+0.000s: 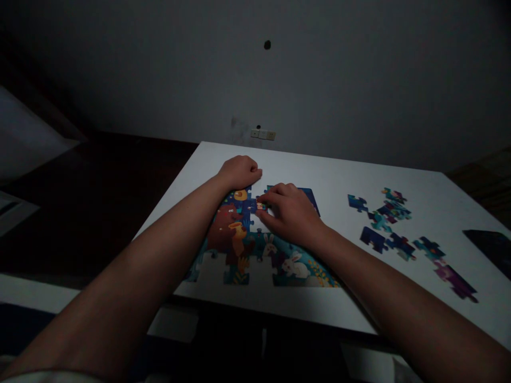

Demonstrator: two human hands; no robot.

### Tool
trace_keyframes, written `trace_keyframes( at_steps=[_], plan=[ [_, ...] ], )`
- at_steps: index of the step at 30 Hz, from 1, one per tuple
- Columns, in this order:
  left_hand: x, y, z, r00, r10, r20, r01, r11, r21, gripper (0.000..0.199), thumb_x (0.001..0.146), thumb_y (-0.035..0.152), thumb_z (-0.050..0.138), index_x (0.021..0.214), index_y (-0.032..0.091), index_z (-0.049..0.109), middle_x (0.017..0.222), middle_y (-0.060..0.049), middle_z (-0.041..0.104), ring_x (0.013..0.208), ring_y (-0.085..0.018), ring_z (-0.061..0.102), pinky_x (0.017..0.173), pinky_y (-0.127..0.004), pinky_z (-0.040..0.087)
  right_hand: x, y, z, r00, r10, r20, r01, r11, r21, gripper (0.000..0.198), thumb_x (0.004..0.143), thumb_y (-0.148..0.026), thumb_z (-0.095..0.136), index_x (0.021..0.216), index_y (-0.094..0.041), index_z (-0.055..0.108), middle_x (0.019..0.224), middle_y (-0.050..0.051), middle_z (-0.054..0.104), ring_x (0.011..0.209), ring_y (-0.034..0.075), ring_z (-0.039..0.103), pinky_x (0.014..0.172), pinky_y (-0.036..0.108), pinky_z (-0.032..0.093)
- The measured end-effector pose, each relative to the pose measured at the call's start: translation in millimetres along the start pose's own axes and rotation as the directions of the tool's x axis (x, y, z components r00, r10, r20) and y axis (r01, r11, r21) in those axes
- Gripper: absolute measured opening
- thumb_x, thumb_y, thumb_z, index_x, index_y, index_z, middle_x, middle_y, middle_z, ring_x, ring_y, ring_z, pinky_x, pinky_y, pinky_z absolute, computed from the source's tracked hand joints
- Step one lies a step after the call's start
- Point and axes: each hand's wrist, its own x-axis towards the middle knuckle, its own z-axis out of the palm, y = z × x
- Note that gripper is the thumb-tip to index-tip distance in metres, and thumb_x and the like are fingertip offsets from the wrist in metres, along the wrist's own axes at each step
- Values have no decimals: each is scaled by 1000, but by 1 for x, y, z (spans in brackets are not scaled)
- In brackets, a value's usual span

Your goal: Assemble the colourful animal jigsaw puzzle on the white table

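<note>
A partly assembled jigsaw puzzle (pixel 227 229) lies on the white table before me, showing a brown bear and white rabbits, with gaps inside and along its near edge. My right hand (pixel 293 213) reaches over it, thumb and fingers pinching a small colourful puzzle piece (pixel 261 205) at a gap right of the bear. Part of the puzzle is hidden beneath this hand and forearm. At the puzzle's far left edge rests my left hand (pixel 239 171), its fingers curled into a loose fist; nothing shows in it.
Several loose puzzle pieces (pixel 373 239) are scattered on the table's right side, some overlapping. A dark flat object (pixel 491 247) lies at the right edge. Behind the white table (pixel 319 165) stands a grey wall with sockets (pixel 262 134). The room is dim.
</note>
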Motion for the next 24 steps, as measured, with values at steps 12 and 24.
trace_keyframes(
  at_steps=[12,24],
  plan=[
    [0,-1,0,1000,-7,1,7,1000,-20,36,105,46,67,79,25,81,85,-10,81,87,-29,71,81,-41,50,1,3,-1,1000,-21,6,21,999,46,34,116,-42,75,139,-23,92,135,17,82,128,39,71,109,53,55],
    [0,0,-1,1000,-18,0,18,999,-47,34,101,48,70,77,25,79,86,-10,81,89,-29,70,81,-39,47,1,-1,-2,997,-69,38,67,997,42,33,120,-37,71,141,-25,93,149,13,86,134,38,69,112,53,53]
  ],
)
